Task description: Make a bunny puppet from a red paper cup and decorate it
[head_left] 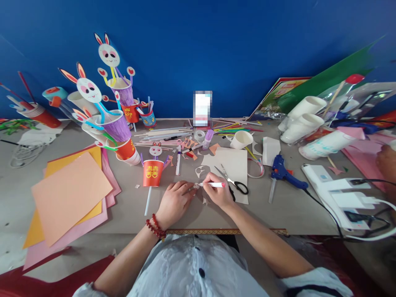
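My right hand (217, 190) is closed round a white marker (213, 185) with a pinkish-red end, its tip pointing left. That tip meets a small white paper cutout (196, 186) on the table. The cutout is pinned by the fingertips of my left hand (175, 203), which lies low over the tabletop. Just right of my right hand, black-handled scissors (227, 176) lie spread on a white paper sheet (239, 159). A red paper cup (152, 173) with a small rabbit face on top and a straw below stands left of my left hand.
Coloured paper sheets (71, 194) lie at left, with rabbit cup figures (116, 126) behind them. A blue glue gun (286, 173) and a white power strip (328, 194) with cables are at right. Straws (167, 132) and a lit phone (202, 108) sit at the back. Another person's hand (387, 163) shows at far right.
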`<state>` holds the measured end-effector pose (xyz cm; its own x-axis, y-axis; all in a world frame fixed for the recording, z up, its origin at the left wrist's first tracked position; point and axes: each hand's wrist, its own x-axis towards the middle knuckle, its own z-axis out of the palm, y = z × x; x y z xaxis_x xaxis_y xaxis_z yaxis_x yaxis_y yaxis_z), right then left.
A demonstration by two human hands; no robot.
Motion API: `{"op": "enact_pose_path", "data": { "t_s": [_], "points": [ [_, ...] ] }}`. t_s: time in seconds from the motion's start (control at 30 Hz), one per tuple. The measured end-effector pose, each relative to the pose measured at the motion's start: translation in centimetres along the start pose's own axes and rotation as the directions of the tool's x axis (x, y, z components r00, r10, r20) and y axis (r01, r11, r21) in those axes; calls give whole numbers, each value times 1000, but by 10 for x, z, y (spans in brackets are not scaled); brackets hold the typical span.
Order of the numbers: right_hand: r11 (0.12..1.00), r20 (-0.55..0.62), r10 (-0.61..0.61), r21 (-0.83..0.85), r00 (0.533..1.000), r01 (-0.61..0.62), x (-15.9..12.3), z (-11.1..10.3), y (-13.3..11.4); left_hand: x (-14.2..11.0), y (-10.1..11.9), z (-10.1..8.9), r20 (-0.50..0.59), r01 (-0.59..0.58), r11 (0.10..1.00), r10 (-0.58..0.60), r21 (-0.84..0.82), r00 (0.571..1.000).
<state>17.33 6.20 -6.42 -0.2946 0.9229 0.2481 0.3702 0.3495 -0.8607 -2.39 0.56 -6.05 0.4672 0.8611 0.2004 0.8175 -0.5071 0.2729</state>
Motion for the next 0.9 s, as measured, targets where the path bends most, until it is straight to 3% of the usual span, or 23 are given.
{"op": "enact_pose_path", "data": {
  "t_s": [0.57,0.77,0.9],
  "points": [
    [999,30,13,30,999,-14,0,0,-5,1,1,-1,-2,1,1000,-1,1,1000],
    [997,-21,46,62,999,-45,-2,0,0,1,1,-1,-7,9,1000,-9,-4,1000],
    [997,27,33,66,999,-35,-1,0,-3,1,1,-1,-6,1,1000,-1,-8,1000]
  ]
}}
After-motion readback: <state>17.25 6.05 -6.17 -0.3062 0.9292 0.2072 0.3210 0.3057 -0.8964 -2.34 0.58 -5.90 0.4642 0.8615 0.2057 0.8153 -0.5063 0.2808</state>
